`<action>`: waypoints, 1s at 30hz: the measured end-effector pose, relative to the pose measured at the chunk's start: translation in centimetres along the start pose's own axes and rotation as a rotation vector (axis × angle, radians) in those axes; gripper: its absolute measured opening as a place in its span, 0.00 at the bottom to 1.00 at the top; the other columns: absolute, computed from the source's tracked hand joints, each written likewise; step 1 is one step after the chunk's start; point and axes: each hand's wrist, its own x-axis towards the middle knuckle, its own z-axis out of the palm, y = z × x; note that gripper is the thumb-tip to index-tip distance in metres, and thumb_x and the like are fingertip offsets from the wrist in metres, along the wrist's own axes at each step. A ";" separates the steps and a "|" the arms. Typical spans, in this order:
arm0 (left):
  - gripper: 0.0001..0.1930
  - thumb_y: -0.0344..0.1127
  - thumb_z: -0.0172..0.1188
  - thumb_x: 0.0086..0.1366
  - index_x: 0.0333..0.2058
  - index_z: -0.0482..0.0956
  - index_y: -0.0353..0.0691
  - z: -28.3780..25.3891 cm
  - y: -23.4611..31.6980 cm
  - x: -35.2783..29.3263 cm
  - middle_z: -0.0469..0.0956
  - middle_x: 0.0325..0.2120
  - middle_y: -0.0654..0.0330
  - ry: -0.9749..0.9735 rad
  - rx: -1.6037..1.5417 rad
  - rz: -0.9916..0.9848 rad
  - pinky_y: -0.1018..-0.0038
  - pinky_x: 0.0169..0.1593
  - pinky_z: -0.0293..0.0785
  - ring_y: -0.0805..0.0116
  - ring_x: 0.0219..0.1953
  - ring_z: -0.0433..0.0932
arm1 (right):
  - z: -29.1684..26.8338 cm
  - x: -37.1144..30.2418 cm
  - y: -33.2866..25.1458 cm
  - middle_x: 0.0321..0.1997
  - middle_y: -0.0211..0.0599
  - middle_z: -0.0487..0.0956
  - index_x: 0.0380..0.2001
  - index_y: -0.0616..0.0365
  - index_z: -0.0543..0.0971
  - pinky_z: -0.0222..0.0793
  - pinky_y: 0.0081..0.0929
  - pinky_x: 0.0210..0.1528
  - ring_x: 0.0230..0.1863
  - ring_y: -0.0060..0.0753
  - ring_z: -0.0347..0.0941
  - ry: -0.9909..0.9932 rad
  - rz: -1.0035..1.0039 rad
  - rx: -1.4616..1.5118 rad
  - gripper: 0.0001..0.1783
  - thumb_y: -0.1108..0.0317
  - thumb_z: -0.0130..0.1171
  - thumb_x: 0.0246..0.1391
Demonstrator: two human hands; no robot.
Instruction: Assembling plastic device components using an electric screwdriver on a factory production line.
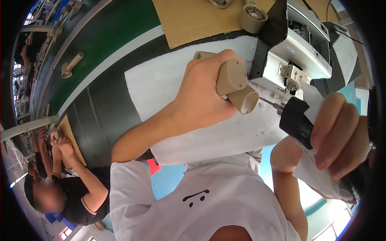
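My left hand [207, 90] is closed round two beige hair-dryer-like bodies. The handle end of the upper body [232, 76] and that of the lower body [244, 100] stick out to the right, side by side, with small holes in their end faces. Part of a beige housing [203, 55] shows behind my knuckles. In my right hand [337, 134] is a black electric screwdriver [296, 122], its grip wrapped in white material. Its thin bit points left at the lower handle end; whether they touch I cannot tell.
A metal screw feeder [295, 54] stands at the upper right, with small screws scattered before it on a white mat [181, 146]. Beige fan housings [254, 18] sit on cardboard [193, 24]. Another unit [71, 66] lies on a green conveyor [108, 44]. A co-worker [80, 184] handles a part at left.
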 end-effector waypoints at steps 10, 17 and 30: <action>0.17 0.22 0.70 0.40 0.29 0.73 0.40 0.1 -0.2 0.6 0.73 0.24 0.68 -0.009 0.124 -0.030 0.80 0.32 0.67 0.78 0.27 0.69 | -0.7 0.7 1.9 0.22 0.18 0.69 0.26 0.43 0.70 0.60 0.09 0.35 0.25 0.12 0.62 -0.053 0.031 -0.023 0.12 0.58 0.59 0.61; 0.17 0.21 0.70 0.40 0.29 0.73 0.39 0.4 0.4 0.5 0.74 0.25 0.68 -0.062 -0.005 -0.096 0.80 0.33 0.68 0.78 0.28 0.70 | -3.1 -0.3 1.5 0.23 0.17 0.69 0.24 0.41 0.71 0.60 0.09 0.33 0.25 0.13 0.63 -0.047 -0.034 -0.014 0.18 0.45 0.64 0.56; 0.15 0.18 0.67 0.43 0.30 0.73 0.37 0.1 -0.3 0.0 0.76 0.26 0.65 -0.059 -0.031 -0.068 0.79 0.35 0.71 0.77 0.29 0.73 | -8.6 -3.3 3.6 0.29 0.36 0.65 0.61 0.53 0.61 0.59 0.33 0.36 0.26 0.29 0.60 0.101 -0.009 0.012 0.50 0.21 0.33 0.54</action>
